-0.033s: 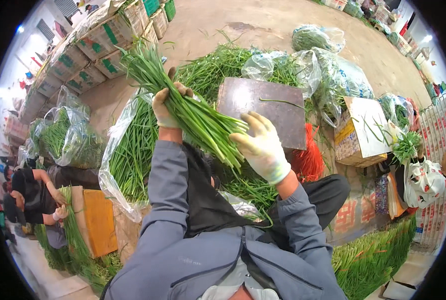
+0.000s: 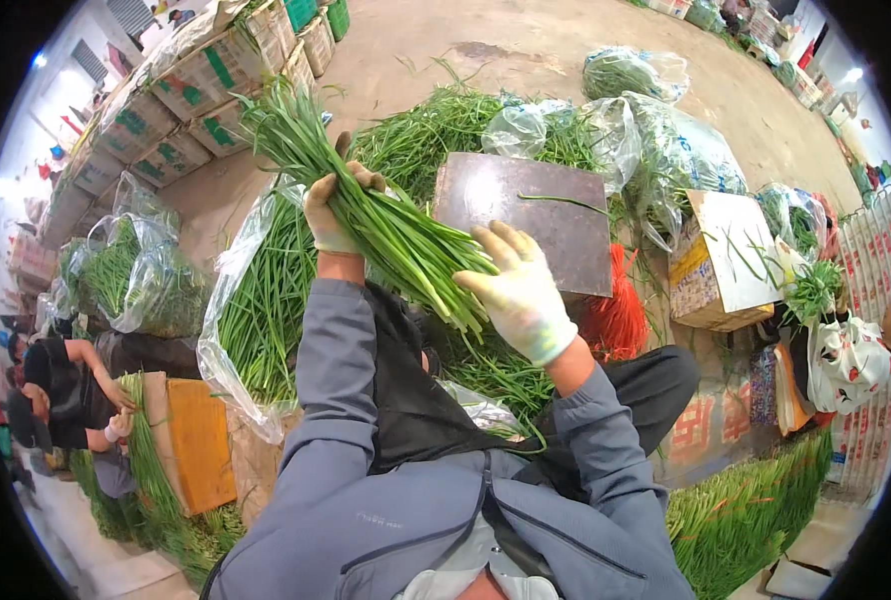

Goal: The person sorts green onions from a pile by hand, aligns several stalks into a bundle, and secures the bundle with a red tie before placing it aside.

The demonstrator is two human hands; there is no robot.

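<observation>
My left hand, in a pale glove, is wrapped round a thick bunch of garlic chives. The bunch slants in front of me, its leafy tips to the upper left and its paler stem ends to the lower right. At those stem ends is my right hand, in a whitish glove, with its fingers stretched out. Its thumb and fingertips appear to touch the stems without closing round them. A clear plastic bag full of loose chives lies beside my left forearm.
Ahead stands a dark board-topped block with one stray stem on it. Red ties hang at its near right corner. Loose chives lie behind it. A carton is at right. At left a person handles chives.
My right hand has shifted very slightly left along the stem ends. The bunch and my left hand stay almost in place.
</observation>
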